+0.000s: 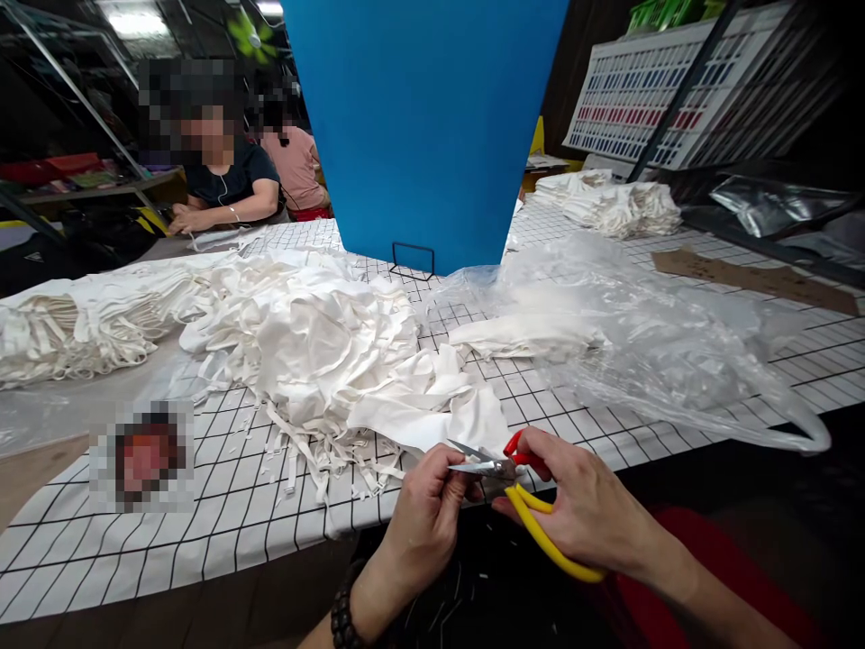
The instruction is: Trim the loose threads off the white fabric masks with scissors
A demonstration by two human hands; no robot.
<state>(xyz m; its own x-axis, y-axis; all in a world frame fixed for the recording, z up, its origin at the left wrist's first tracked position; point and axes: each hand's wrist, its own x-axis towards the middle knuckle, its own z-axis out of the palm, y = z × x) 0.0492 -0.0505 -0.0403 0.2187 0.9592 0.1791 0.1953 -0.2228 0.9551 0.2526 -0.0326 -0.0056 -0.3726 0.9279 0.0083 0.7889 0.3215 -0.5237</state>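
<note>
Gridded table; hands hide scissors.

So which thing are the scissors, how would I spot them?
Find the tall blue board, then come down past the white cloth pile to the table edge. The scissors sit between the left hand and right hand: the only thing with red and yellow handles.

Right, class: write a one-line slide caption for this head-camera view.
Right hand works red-and-yellow scissors beside left hand, before white fabric pile on checked table.
</note>
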